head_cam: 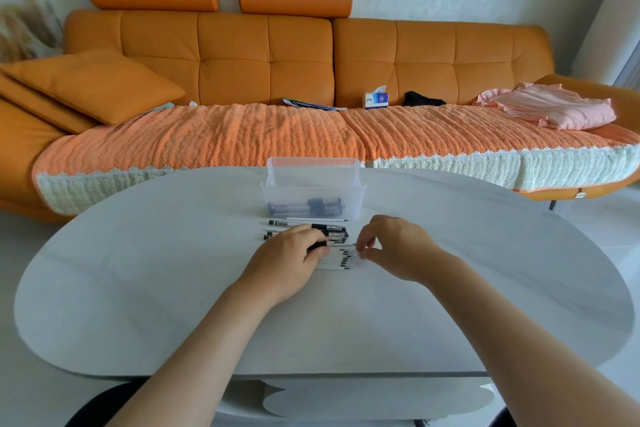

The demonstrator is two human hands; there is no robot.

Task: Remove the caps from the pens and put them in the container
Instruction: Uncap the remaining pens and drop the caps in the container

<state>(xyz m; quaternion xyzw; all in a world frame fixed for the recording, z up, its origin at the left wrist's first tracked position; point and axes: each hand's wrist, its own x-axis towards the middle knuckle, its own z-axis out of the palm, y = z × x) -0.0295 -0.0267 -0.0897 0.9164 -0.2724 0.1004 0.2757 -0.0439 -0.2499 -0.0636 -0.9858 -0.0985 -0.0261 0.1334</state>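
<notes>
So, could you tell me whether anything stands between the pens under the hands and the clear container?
Only a few loose pens lie on the table between the row of pens and the container, just in front of its near wall. Its top is open, so a lifted path looks clear.

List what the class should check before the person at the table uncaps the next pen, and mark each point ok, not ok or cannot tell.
1. Container stands upright with its top open, just beyond the pens: ok.
2. Left hand grips a dark pen: ok.
3. Right hand pinches a cap: cannot tell. Its fingertips meet at the row's end, and what they hold is too small to see.
4. Row of pens lies side by side on the table: ok.
5. Capped pens remain near the container: ok.
</notes>
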